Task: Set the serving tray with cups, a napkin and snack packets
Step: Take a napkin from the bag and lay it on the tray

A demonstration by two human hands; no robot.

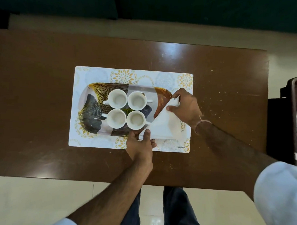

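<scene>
A leaf-patterned serving tray (92, 100) lies on a white floral placemat (95, 73) in the middle of the brown table. Several white cups (117, 99) stand upright in a block at the tray's centre. A white napkin (165, 126), folded into a triangle, covers the tray's right end. My left hand (140, 144) pinches the napkin's near corner at the tray's front edge. My right hand (186, 107) holds the napkin's far tip between thumb and fingers. No snack packets are in view.
The brown table (44, 92) has crumbs scattered on its right side. A dark container (294, 117) with something pale inside stands on a dark stand at the right edge. A green seat (148, 8) lies beyond the table.
</scene>
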